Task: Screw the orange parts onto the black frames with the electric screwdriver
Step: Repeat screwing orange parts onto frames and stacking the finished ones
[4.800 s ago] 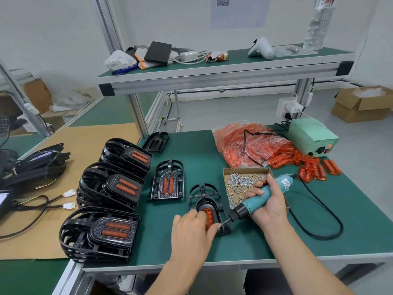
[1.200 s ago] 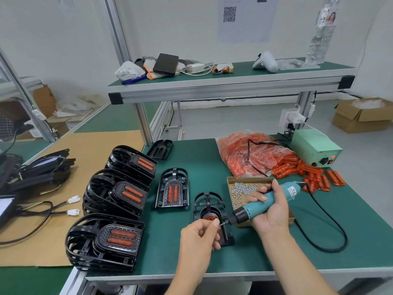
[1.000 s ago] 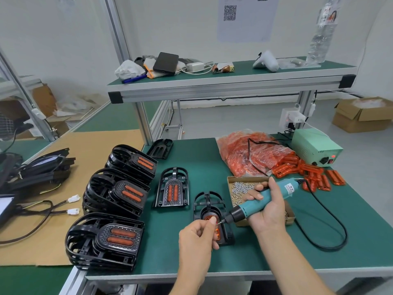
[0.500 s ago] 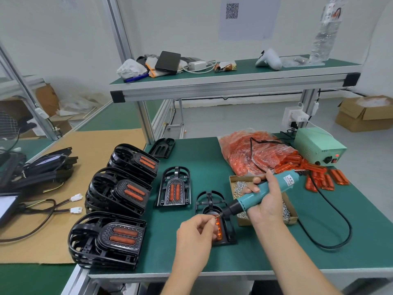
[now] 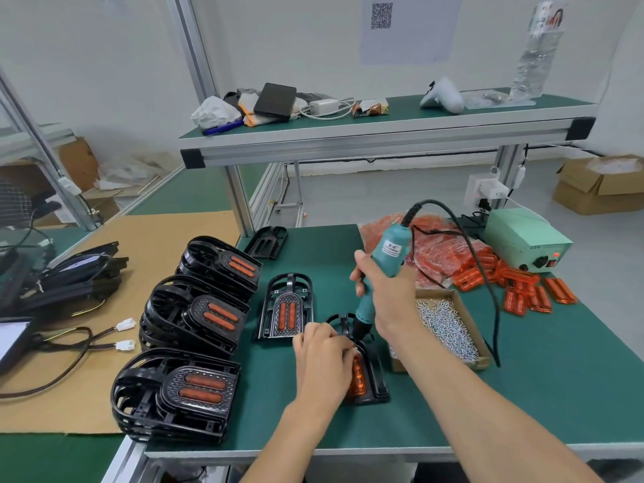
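Gripping the teal electric screwdriver [image 5: 382, 270] nearly upright, the right hand [image 5: 386, 294] sets its tip on the black frame [image 5: 374, 371] at the table's near edge; the left hand [image 5: 326, 357] pinches at the orange part [image 5: 357, 374] there, partly hiding it. A screw box [image 5: 449, 325] sits just right, finished frames [image 5: 181, 392] stacked left.

Two bare forearms enter from bottom edge. Left hand [image 5: 324, 364] and right hand [image 5: 390, 298]: no gloves, rings, watch or wristband visible. No sleeve reaches the visible forearms. Fingernails short.
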### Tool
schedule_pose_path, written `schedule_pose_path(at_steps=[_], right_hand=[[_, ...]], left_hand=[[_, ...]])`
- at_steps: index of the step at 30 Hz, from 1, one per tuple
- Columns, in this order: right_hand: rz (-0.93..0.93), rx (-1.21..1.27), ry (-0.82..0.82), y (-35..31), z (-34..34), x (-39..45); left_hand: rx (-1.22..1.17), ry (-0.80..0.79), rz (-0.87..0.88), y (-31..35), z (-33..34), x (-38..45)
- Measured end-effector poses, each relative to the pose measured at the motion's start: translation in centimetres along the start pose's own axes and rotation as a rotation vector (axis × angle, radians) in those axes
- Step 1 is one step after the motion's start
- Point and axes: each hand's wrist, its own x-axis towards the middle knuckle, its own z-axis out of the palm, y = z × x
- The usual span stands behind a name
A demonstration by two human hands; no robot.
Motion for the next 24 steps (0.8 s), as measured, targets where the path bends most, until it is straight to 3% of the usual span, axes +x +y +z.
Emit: schedule_pose_path(at_steps=[16,24], right_hand=[[0.029,-0.178,-0.179,1.3,1.2,-0.3],[0.007,-0.308,-0.419,1.1,1.9,-0.7]], left_hand=[[-0.004,0.028,-0.052,-0.8,1.5,-0.9],[0.021,0.098,-0.061,-0.8,1.7,-1.2]])
